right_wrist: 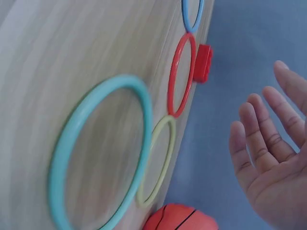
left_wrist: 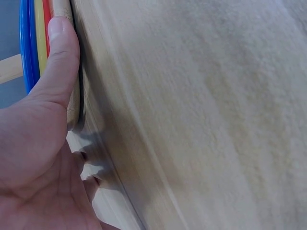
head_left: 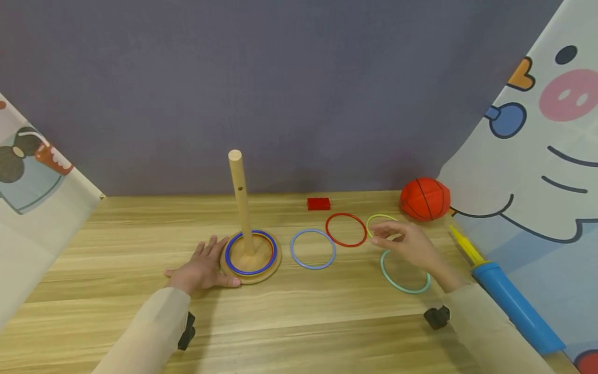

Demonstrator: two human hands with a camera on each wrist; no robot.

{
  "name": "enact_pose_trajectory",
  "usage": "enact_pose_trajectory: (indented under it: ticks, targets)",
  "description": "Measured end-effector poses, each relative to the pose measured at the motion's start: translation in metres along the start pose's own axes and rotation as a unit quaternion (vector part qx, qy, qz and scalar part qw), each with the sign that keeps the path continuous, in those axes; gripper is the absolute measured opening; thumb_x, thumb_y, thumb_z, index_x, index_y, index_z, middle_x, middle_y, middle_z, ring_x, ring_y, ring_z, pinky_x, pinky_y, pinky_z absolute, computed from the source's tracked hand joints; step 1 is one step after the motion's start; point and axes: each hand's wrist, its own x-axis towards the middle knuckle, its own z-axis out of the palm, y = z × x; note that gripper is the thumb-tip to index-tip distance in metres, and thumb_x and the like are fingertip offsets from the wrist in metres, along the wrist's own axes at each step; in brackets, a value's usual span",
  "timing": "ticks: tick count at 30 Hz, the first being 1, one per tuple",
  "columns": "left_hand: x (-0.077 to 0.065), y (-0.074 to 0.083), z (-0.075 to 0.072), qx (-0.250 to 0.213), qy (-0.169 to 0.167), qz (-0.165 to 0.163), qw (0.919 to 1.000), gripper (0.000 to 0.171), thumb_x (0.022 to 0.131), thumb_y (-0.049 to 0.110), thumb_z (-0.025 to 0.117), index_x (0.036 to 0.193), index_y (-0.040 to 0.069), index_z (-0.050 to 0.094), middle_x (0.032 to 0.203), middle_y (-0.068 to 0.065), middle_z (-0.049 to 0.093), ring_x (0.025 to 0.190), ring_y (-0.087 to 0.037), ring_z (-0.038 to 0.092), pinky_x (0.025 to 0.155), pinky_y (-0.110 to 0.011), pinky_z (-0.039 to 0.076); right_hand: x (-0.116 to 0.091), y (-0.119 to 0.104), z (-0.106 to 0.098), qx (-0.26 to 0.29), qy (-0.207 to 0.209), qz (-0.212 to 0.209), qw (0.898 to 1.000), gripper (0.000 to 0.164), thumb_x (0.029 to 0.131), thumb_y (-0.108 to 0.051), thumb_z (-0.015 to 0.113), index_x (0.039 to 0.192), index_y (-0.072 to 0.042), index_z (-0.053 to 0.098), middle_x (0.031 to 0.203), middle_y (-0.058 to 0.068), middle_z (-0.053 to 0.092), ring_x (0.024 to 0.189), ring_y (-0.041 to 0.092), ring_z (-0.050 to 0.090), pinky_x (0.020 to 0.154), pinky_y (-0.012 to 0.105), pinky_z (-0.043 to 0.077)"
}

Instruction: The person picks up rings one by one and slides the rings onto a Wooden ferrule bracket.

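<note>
The left hand (head_left: pixel 201 267), fingers spread, rests its thumb against the peg base (head_left: pixel 254 281); the left wrist view reveals blue rings (left_wrist: pixel 29 48), a yellow ring (left_wrist: pixel 41 43) and a red ring (left_wrist: pixel 47 21) stacked there. Rightward lie a light-blue ring (head_left: pixel 313 268), another red ring (head_left: pixel 347 245), a yellow-green ring (head_left: pixel 382 215) and a turquoise ring (head_left: pixel 412 292); the right hand (head_left: pixel 409 245), fingers parted, shows clear of them in the right wrist view.

Soft, fairly even light covers the pale wood-grain desk (head_left: pixel 140 234); a faint shadow beside the beige left sleeve (head_left: pixel 149 327) runs toward its near edge. The left wrist view is cool-toned, its grain smeared; the right's turquoise round ring (right_wrist: pixel 58 182) looks slightly blurred.
</note>
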Motion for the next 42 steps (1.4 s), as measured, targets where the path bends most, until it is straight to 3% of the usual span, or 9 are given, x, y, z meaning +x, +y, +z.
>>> enact_pose_trajectory:
  ticks: [11, 21, 26, 31, 34, 37, 40, 42]
  targets:
    - [0.003, -0.004, 0.002, -0.002, 0.001, 0.011, 0.9999, 0.123, 0.076, 0.058, 0.082, 0.161, 0.003, 0.014, 0.165, -0.030, 0.001, 0.149, -0.056, 0.000, 0.083, -0.096, 0.009, -0.025, 0.037, -0.016, -0.022, 0.047, 0.010, 0.999, 0.031, 0.094, -0.018, 0.076, 0.120, -0.002, 0.073, 0.106, 0.012, 0.075, 0.090, 0.000, 0.063, 0.076, 0.022, 0.056]
    - [0.002, -0.001, 0.001, 0.004, 0.008, 0.016, 0.9998, 0.122, 0.077, 0.057, 0.082, 0.161, 0.002, 0.014, 0.164, -0.031, 0.001, 0.148, -0.057, 0.001, 0.083, -0.097, 0.010, -0.038, 0.065, -0.029, -0.045, 0.049, 0.061, 0.996, 0.034, 0.094, -0.024, 0.076, 0.119, -0.001, 0.074, 0.107, 0.013, 0.075, 0.093, 0.008, 0.066, 0.076, 0.019, 0.053]
    - [0.005, -0.004, 0.004, 0.003, 0.005, 0.017, 0.9998, 0.124, 0.075, 0.060, 0.082, 0.161, 0.002, 0.014, 0.164, -0.031, 0.003, 0.148, -0.056, 0.002, 0.086, -0.096, 0.008, -0.042, 0.084, -0.028, -0.050, 0.048, 0.044, 0.997, 0.029, 0.091, -0.018, 0.079, 0.113, 0.000, 0.075, 0.103, 0.013, 0.077, 0.087, -0.002, 0.064, 0.075, 0.016, 0.053]
    - [0.004, -0.003, 0.003, 0.007, 0.007, 0.018, 0.9998, 0.123, 0.076, 0.058, 0.082, 0.161, 0.001, 0.014, 0.164, -0.032, 0.002, 0.148, -0.057, 0.001, 0.085, -0.096, 0.010, -0.042, 0.096, -0.028, -0.054, 0.035, 0.052, 0.997, 0.029, 0.090, -0.020, 0.080, 0.112, -0.002, 0.077, 0.101, 0.011, 0.077, 0.089, 0.003, 0.068, 0.075, 0.016, 0.054]
    - [0.003, -0.002, 0.002, 0.010, 0.008, 0.017, 0.9998, 0.122, 0.077, 0.057, 0.083, 0.161, 0.002, 0.014, 0.164, -0.032, 0.002, 0.148, -0.057, 0.001, 0.086, -0.096, 0.011, -0.040, 0.098, -0.028, -0.072, 0.017, 0.072, 0.995, 0.031, 0.091, -0.026, 0.079, 0.113, -0.004, 0.077, 0.103, 0.009, 0.077, 0.095, 0.017, 0.072, 0.079, 0.023, 0.057]
    - [0.003, -0.002, 0.002, 0.008, 0.009, 0.017, 0.9998, 0.122, 0.077, 0.057, 0.082, 0.161, 0.002, 0.014, 0.164, -0.032, 0.002, 0.148, -0.057, 0.001, 0.086, -0.096, 0.010, -0.037, 0.098, -0.028, -0.096, -0.001, 0.085, 0.992, 0.035, 0.092, -0.032, 0.078, 0.113, -0.004, 0.077, 0.105, 0.010, 0.077, 0.101, 0.031, 0.071, 0.085, 0.040, 0.059]
    - [0.001, -0.002, 0.002, 0.003, 0.009, 0.017, 0.9998, 0.122, 0.077, 0.058, 0.082, 0.161, 0.002, 0.014, 0.164, -0.032, 0.002, 0.148, -0.057, 0.001, 0.084, -0.096, 0.010, -0.033, 0.097, -0.027, -0.116, -0.014, 0.092, 0.989, 0.037, 0.091, -0.035, 0.078, 0.112, -0.006, 0.077, 0.101, 0.008, 0.077, 0.099, 0.033, 0.070, 0.085, 0.050, 0.058]
    - [0.001, -0.002, 0.002, -0.001, 0.008, 0.012, 0.9999, 0.122, 0.076, 0.059, 0.082, 0.161, 0.004, 0.014, 0.165, -0.030, 0.001, 0.148, -0.056, 0.000, 0.080, -0.097, 0.008, -0.030, 0.097, -0.028, -0.121, -0.020, 0.096, 0.988, 0.036, 0.090, -0.036, 0.079, 0.110, -0.007, 0.078, 0.097, 0.005, 0.076, 0.095, 0.029, 0.069, 0.082, 0.047, 0.057]
